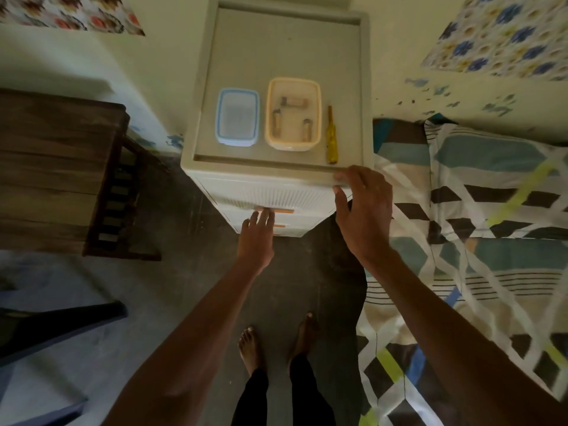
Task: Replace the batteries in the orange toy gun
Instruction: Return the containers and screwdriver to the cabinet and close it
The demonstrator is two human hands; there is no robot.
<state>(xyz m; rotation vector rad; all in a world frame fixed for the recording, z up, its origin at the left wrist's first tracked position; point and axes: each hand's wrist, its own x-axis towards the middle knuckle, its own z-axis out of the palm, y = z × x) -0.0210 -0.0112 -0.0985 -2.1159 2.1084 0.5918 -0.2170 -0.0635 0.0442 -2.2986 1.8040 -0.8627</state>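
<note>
Beside the bed (461,210), the drawer cabinet (276,192) is best steadied at its corner, where the rim is pinched by the right hand (362,210), while the drawer is drawn straight out by its orange handle (284,211). That handle is touched by the straight, empty fingers (264,217) of the left hand (256,238). No orange toy gun is seen; it is presumably inside. Beyond the 2 hands, a cream tub (293,146) of batteries (296,102) is set on the worktop (276,50).

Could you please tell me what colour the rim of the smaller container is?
The rim is blue; head view.
</note>
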